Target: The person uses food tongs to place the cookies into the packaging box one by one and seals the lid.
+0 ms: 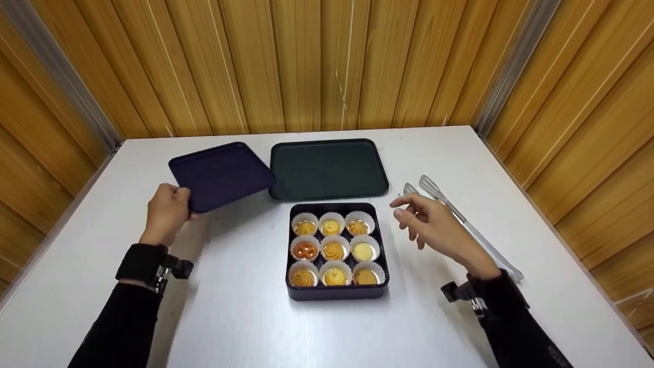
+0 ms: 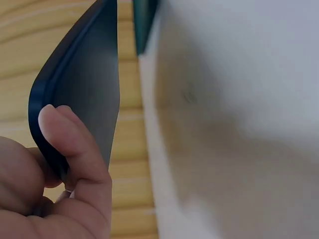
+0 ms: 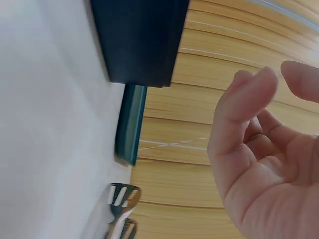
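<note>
My left hand (image 1: 167,210) grips a dark purple square lid (image 1: 222,176) by its near left corner, holding it tilted above the table. In the left wrist view, fingers (image 2: 75,139) curl over the lid's rim (image 2: 42,94). A matching square box (image 1: 337,293) stands in front of me, filled with rows of cookies (image 1: 333,251) in white paper cups. My right hand (image 1: 429,222) hovers just right of the box, fingers loosely bent, nothing in it. The right wrist view shows the box's side (image 3: 137,45) beyond that hand (image 3: 264,169).
A dark green tray (image 1: 327,168) lies behind the box, its left edge overlapped by the lid in the head view. Metal tongs (image 1: 462,220) lie on the white table (image 1: 245,317) to the right, partly behind my right hand. Wood-patterned walls (image 1: 301,66) enclose the back and sides.
</note>
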`<act>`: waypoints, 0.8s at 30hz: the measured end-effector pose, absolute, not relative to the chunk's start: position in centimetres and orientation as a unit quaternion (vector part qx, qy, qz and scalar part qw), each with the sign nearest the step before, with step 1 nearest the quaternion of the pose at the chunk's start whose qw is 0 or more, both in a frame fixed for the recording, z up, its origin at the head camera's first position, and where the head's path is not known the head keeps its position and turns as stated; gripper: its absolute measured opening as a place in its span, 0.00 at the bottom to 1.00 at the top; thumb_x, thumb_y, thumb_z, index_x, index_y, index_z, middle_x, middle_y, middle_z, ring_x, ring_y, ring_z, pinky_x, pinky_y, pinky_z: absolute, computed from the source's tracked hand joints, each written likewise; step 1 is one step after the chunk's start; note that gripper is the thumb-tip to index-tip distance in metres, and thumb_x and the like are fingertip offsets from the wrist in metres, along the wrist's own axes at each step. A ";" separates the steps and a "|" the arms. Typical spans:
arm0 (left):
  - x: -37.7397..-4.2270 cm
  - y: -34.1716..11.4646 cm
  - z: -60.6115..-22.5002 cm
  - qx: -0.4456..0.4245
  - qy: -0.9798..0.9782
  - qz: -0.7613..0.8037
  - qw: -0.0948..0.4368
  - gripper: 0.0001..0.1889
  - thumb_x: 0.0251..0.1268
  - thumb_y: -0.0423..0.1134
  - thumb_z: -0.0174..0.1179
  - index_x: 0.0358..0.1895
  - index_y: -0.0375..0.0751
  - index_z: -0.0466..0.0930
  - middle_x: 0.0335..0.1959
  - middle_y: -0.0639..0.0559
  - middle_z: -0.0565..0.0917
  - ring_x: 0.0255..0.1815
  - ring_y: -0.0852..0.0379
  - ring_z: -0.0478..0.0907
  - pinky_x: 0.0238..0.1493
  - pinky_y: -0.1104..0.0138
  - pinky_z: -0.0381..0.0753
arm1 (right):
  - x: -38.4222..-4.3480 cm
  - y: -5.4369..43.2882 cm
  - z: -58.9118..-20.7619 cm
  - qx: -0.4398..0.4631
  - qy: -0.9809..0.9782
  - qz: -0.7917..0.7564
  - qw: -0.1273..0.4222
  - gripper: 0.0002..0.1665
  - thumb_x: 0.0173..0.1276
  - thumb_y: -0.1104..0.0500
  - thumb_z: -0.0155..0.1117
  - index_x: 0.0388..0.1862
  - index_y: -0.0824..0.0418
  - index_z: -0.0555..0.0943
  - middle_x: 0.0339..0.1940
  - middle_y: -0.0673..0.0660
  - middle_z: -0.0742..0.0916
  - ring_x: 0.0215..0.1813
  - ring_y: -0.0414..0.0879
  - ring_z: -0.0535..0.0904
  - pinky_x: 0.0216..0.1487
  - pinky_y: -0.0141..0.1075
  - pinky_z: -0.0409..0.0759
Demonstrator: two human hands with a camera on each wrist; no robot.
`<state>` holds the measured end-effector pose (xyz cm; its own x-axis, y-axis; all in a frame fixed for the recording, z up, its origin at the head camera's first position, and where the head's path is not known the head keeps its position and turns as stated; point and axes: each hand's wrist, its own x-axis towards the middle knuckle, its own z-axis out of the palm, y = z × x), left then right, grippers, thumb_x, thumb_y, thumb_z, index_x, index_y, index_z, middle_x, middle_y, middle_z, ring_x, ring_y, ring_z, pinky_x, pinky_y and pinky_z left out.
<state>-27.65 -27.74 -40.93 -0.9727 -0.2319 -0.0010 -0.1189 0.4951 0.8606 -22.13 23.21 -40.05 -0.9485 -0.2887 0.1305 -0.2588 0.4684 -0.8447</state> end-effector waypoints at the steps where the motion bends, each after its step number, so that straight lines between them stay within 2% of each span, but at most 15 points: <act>1: -27.5 -26.9 -40.5 0.091 -0.858 -0.502 0.062 0.18 0.83 0.39 0.39 0.58 0.26 0.68 0.42 0.42 0.78 0.22 0.65 0.82 0.30 0.72 0.86 | -22.5 22.9 -39.6 -0.163 0.856 -0.490 0.018 0.15 0.82 0.55 0.62 0.60 0.61 0.83 0.35 0.64 0.83 0.25 0.50 0.79 0.21 0.36 0.81; 4: -27.2 -23.8 -39.3 0.060 -0.843 -0.530 0.074 0.15 0.82 0.38 0.41 0.55 0.29 0.69 0.36 0.45 0.79 0.20 0.63 0.81 0.27 0.71 0.85 | -23.5 22.0 -38.3 -0.165 0.854 -0.492 0.036 0.18 0.83 0.52 0.60 0.62 0.61 0.82 0.35 0.63 0.84 0.26 0.49 0.79 0.21 0.34 0.80; 8: -26.8 -19.4 -38.4 0.020 -0.824 -0.561 0.080 0.12 0.82 0.38 0.44 0.53 0.32 0.71 0.32 0.47 0.81 0.19 0.60 0.81 0.26 0.69 0.85 | -24.6 21.0 -37.0 -0.155 0.834 -0.520 0.097 0.26 0.86 0.47 0.54 0.69 0.62 0.79 0.37 0.61 0.83 0.25 0.42 0.75 0.20 0.29 0.69; 12: -26.2 -15.3 -38.3 -0.021 -0.799 -0.598 0.061 0.11 0.84 0.39 0.45 0.53 0.34 0.72 0.28 0.48 0.81 0.18 0.57 0.79 0.25 0.67 0.85 | -25.3 20.3 -36.7 -0.113 0.805 -0.564 0.142 0.31 0.87 0.43 0.49 0.75 0.63 0.74 0.41 0.58 0.82 0.24 0.40 0.71 0.22 0.27 0.61; 16: -25.7 -12.5 -38.3 -0.054 -0.786 -0.614 0.044 0.10 0.85 0.39 0.47 0.51 0.36 0.73 0.25 0.49 0.80 0.18 0.56 0.78 0.24 0.66 0.84 | -25.9 20.2 -37.1 -0.085 0.784 -0.599 0.137 0.24 0.87 0.44 0.49 0.56 0.62 0.81 0.38 0.55 0.80 0.22 0.39 0.69 0.22 0.26 0.60; 19: -25.4 -11.6 -38.2 -0.071 -0.787 -0.612 0.034 0.08 0.85 0.39 0.48 0.49 0.37 0.72 0.24 0.50 0.81 0.19 0.56 0.78 0.25 0.66 0.84 | -26.2 20.3 -37.4 -0.093 0.777 -0.609 0.129 0.19 0.87 0.47 0.50 0.41 0.60 0.78 0.30 0.51 0.77 0.20 0.38 0.65 0.21 0.26 0.58; 24: -25.2 -11.9 -38.1 -0.090 -0.805 -0.586 0.020 0.08 0.86 0.40 0.50 0.52 0.39 0.74 0.25 0.53 0.78 0.23 0.57 0.73 0.25 0.70 0.76 | -26.3 20.8 -37.6 -0.112 0.782 -0.603 0.113 0.15 0.85 0.53 0.56 0.41 0.63 0.78 0.16 0.44 0.64 0.17 0.35 0.55 0.19 0.26 0.52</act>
<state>-25.19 -11.88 -38.08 -0.9831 0.1208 0.1379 0.1683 0.2974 0.9398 -26.32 20.75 -37.62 -0.9496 -0.3107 -0.0414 -0.0387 0.2471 -0.9682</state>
